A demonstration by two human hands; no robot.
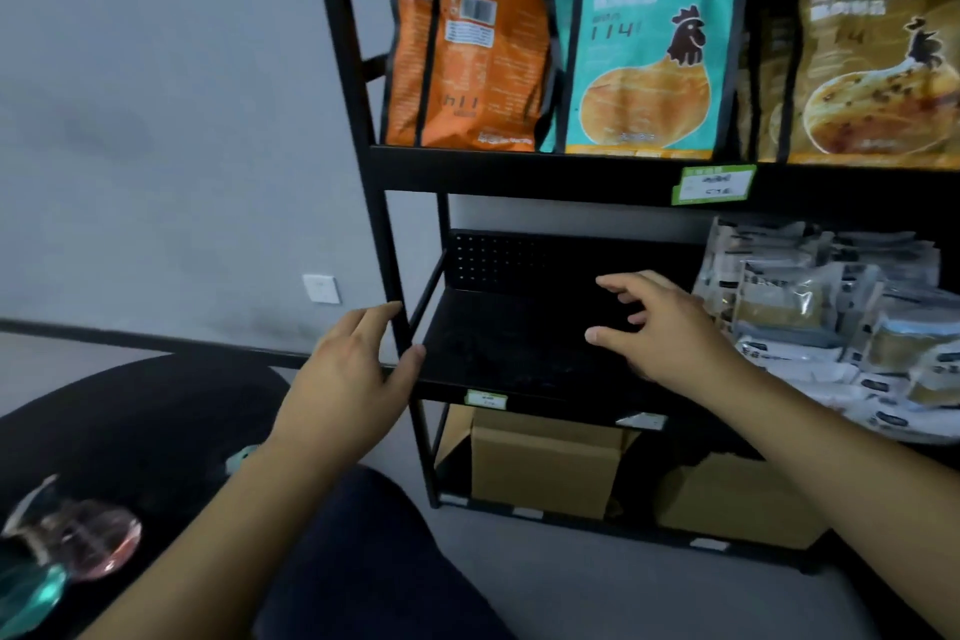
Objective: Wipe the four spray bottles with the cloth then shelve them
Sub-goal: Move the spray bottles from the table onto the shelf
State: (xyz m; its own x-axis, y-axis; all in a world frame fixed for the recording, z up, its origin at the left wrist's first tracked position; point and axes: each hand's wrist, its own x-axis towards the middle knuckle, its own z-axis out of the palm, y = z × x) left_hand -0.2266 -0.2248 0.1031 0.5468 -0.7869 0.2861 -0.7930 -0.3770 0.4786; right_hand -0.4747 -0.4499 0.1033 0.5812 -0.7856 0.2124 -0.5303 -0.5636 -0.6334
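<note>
i'm watching both hands hovering at the black middle shelf: the left hand is reaching with relaxed, straight fingers beside the rack's front post, holding nothing, while the right hand is spreading its fingers over the bare shelf board, also gripping nothing. a pink spray bottle and a teal spray bottle are lying blurred at lower left on a dark round surface, well apart from both hands.
</note>
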